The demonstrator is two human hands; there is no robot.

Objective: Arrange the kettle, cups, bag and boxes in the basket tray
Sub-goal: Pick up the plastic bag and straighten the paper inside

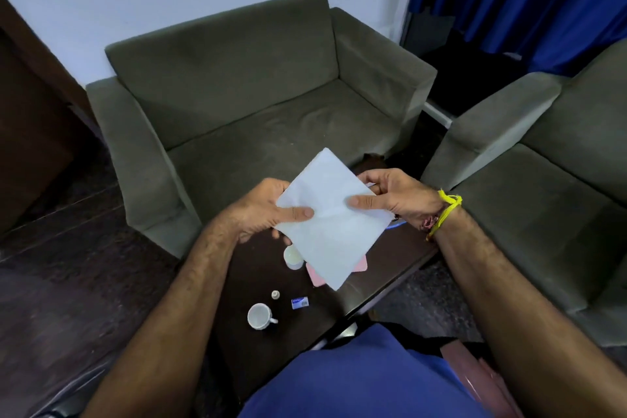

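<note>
Both hands hold a flat white paper bag (334,219) above the dark surface (400,254). Left hand (268,210) pinches its left edge, thumb on top; right hand (395,195) pinches its right edge likewise. Below on the surface: white cup (259,316), second cup (293,257) partly hidden by the bag, small blue-white box (300,302).

small blue-and-white packet (300,302) printed, its lettering too small to read
</note>
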